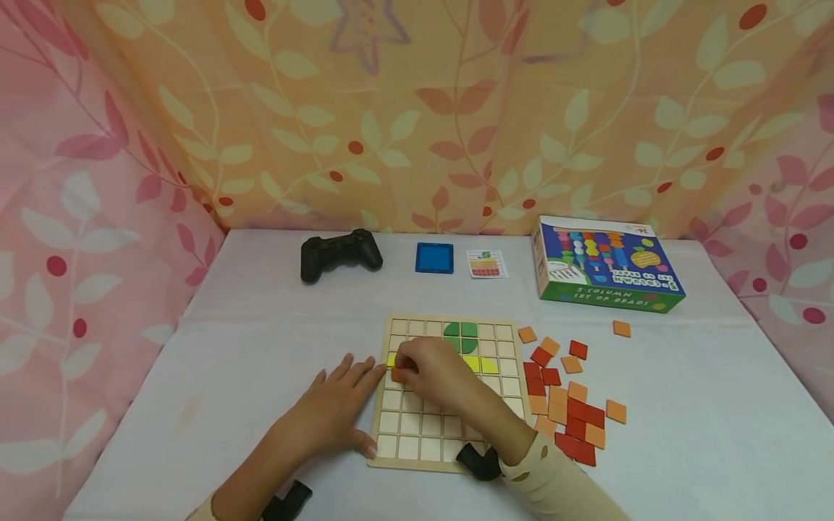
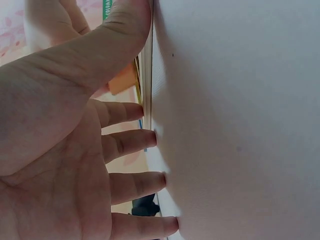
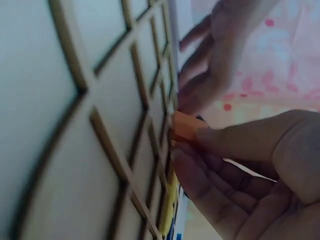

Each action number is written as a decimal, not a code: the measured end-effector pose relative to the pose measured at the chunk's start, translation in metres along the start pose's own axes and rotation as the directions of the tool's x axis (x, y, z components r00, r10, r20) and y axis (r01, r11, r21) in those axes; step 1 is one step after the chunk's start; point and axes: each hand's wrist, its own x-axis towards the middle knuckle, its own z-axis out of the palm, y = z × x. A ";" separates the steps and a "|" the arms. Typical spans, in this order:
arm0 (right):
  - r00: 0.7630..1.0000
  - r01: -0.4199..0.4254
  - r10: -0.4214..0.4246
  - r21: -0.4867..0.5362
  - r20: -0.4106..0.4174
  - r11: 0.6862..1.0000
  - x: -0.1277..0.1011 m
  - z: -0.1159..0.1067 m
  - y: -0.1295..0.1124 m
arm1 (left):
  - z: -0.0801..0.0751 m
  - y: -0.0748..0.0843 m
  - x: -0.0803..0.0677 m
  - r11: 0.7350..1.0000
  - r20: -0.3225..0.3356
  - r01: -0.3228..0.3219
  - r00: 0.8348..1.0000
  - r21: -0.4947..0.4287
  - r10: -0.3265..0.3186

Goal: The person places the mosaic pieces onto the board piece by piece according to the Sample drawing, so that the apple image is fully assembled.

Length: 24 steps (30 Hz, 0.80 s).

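A wooden grid board [image 1: 417, 423] lies flat on the white table [image 1: 684, 405]. It holds green tiles [image 1: 461, 335] at the top and yellow tiles [image 1: 481, 364] below them. My right hand [image 1: 407, 365] pinches an orange tile [image 1: 395, 375] over the board's left column. In the right wrist view the orange tile [image 3: 186, 126] sits between thumb and fingers of the right hand [image 3: 192, 147], against the grid board [image 3: 100, 125]. My left hand [image 1: 345, 405] lies flat on the table, its thumb along the board's left edge. The left hand [image 2: 125, 142] shows straight fingers touching the cloth.
Loose orange and red tiles [image 1: 567, 398] lie scattered right of the board. At the back stand a black game controller [image 1: 340, 253], a blue square tray [image 1: 434, 257], a picture card [image 1: 486, 263] and a colourful box [image 1: 606, 264]. Leaf-patterned curtains enclose the table.
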 end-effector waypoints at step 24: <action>0.997 0.072 -0.064 -0.192 0.046 0.979 -0.006 0.008 -0.007 | 0.002 0.000 0.001 0.999 -0.011 -0.012 1.000 0.038 0.012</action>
